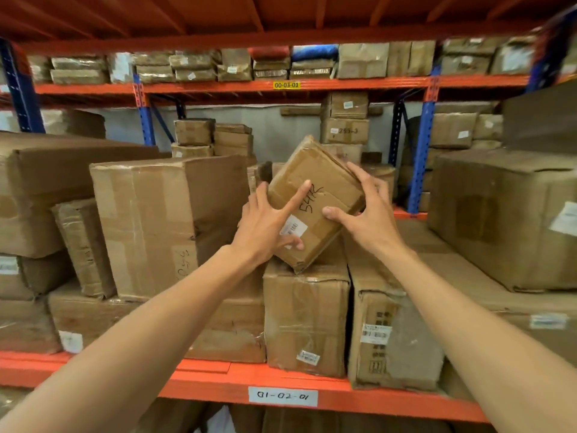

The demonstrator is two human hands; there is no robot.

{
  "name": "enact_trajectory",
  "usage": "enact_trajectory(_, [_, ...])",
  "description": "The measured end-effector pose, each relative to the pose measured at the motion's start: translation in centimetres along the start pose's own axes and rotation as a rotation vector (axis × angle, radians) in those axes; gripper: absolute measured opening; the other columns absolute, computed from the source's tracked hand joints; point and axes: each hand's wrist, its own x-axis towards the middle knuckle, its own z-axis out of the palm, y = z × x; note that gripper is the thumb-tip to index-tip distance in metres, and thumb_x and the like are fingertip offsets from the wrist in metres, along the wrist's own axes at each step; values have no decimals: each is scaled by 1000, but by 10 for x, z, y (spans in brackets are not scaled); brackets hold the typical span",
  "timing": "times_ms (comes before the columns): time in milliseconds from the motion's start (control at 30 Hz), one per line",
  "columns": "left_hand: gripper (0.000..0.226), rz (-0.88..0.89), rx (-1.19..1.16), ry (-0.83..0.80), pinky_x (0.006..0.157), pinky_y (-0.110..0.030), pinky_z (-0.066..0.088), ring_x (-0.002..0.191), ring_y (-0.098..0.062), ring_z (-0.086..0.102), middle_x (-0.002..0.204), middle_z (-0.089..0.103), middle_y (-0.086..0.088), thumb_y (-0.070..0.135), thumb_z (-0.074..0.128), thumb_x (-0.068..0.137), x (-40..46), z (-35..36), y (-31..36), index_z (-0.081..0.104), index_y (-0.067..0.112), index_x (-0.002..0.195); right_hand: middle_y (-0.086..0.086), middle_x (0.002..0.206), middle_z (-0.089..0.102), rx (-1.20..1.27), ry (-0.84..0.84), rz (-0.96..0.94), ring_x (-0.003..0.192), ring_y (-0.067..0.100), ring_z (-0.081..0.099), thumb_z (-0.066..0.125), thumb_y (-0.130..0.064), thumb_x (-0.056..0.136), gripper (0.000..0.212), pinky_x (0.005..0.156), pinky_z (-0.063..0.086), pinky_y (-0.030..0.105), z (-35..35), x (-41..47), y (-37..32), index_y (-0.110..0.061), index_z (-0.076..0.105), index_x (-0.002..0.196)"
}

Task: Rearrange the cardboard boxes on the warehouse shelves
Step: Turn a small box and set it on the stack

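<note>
A small taped cardboard box [324, 185] with handwritten marks and a white barcode label hangs tilted above the middle boxes of the shelf. My left hand [265, 223] holds its left side, fingers spread over the front face and thumb near the label. My right hand [367, 210] grips its right side, fingers curled over the top right edge and thumb on the front. The box's lower corner sits just above a taller brown box [306, 317] standing on the orange shelf beam [203, 379].
A large box [165, 220] stands to the left and another narrow box [390, 335] to the right of the middle one. A big carton [505, 217] fills the right side. More boxes are stacked on the far rack and the upper shelf [218, 87].
</note>
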Motion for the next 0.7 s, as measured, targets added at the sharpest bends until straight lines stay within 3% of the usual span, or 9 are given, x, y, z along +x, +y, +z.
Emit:
enact_trajectory(100, [130,188,142,-24,117,-60,19,145,-46,19,162,8,-27,62,82,69,20,2,12,-15,49,155,-7,147,26,-63,37,133,128,16,35,84,-63,71,108,99,38,39,-20,-27,23,-73,11,149])
enact_trajectory(167, [138,282,219,-53,118,-68,9,148,-39,18,166,10,-15,69,81,64,30,4,18,-24,47,152,1,157,19,-278,-23,129,140,29,29,83,-72,65,126,110,34,55,-40,-33,33,-69,-9,152])
enact_trajectory(267, [142,363,259,-107,113,-73,19,148,-31,19,165,15,-3,69,81,64,40,8,26,-29,45,151,-9,168,-12,-429,-159,23,155,32,3,85,-71,61,138,118,17,64,-67,-26,36,-64,-18,152])
enact_trajectory(333, [143,354,169,-126,111,-67,31,148,-28,17,164,17,-1,63,85,65,43,10,28,-25,41,154,-21,164,-26,-461,-257,-14,156,29,0,88,-65,63,134,115,14,59,-76,-19,31,-67,-10,153])
enact_trajectory(433, [142,282,1,-108,101,-58,47,147,-23,13,164,16,2,57,88,64,39,14,27,-15,34,160,-26,165,-17,-520,-355,-36,154,30,14,88,-65,64,115,115,27,59,-82,-8,25,-68,14,153])
enact_trajectory(500, [135,217,-108,-103,104,-64,43,149,-25,3,167,5,0,56,88,65,36,18,24,-6,42,161,-25,165,-8,-499,-377,-12,151,34,22,89,-65,62,108,113,32,56,-88,-3,24,-67,25,149])
enact_trajectory(600, [122,77,-317,-100,117,-63,20,151,-40,-8,165,-20,-4,50,93,59,31,25,22,15,61,153,-15,168,-4,-488,-384,65,151,40,18,92,-61,59,106,114,29,59,-89,2,23,-70,31,144])
enact_trajectory(700, [118,-55,-502,-115,118,-48,27,149,-46,15,164,-22,-6,35,99,55,29,27,24,29,65,145,-1,171,2,-460,-342,148,153,38,14,95,-57,56,108,117,23,58,-83,1,21,-69,33,143])
